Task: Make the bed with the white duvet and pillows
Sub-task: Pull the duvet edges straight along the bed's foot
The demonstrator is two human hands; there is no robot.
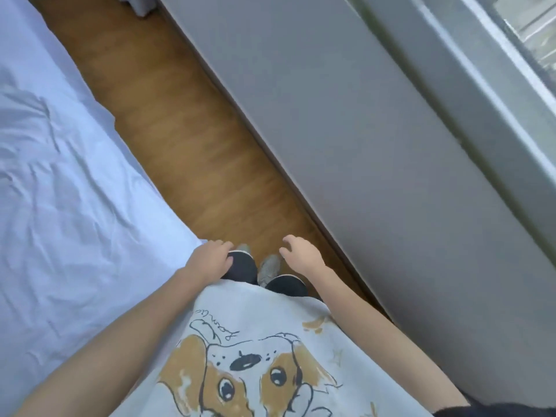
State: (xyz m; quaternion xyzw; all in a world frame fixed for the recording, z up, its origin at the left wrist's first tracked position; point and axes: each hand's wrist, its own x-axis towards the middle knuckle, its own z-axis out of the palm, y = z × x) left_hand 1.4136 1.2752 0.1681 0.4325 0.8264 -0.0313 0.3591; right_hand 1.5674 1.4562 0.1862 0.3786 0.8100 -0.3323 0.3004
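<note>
While two hands hang loose, left grip (210, 260), right grip (301, 254) empty; one duvet (75, 206) beside

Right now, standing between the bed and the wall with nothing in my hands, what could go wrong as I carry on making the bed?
The strip of wooden floor between the white duvet and the grey wall is narrow, so a wide pull may knock your right hand or elbow against the wall. The duvet's edge hangs beside your feet, near your left hand, so you might step on it.
</note>
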